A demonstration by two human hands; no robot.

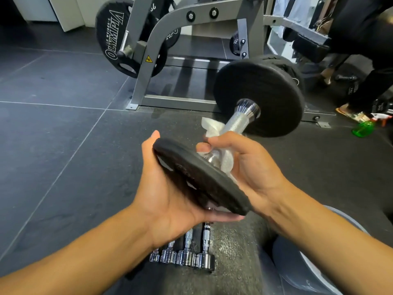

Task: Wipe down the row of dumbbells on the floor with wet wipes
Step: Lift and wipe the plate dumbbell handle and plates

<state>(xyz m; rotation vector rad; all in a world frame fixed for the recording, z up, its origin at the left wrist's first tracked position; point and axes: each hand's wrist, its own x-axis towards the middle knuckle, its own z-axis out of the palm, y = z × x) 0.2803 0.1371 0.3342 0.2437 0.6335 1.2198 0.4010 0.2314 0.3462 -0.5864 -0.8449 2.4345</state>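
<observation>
Nearest the camera, low centre: chrome handles (187, 250) of other dumbbells lie side by side on the speckled rubber floor (234, 252), just below the L wrist. A grey-clad knee (314, 258) sits to the R of them.

L hand (170, 194) is palm-up, fingers spread flat and cupping the near black plate (200, 177) of the held dumbbell (234, 133) from underneath; the fingertips poke out past the plate's lower edge and the thumb rises behind its upper edge. Not a closed grasp, more a supporting cradle.

R hand (246, 165) is curled round the knurled chrome handle w/ a white wet wipe (214, 128) pinched between fingers and bar. The wipe bunches out above the knuckles and trails down under the palm, right beside the near plate's inner face.

The dumbbell is up off the floor, carried by both hands. Long axis runs from near-left to far-right, tilted upward away from the body: near plate lowest, far plate (259, 96) highest and beyond the R fingertips, its flat inner face turned toward the camera.

Past the fingers: a grey steel machine frame (153, 67) w/ a black plate marked OLYMPIA (112, 33) hung on it. Far R, a green spray bottle (362, 128) on the floor next to another person's foot (345, 110) in a sandal.
</observation>
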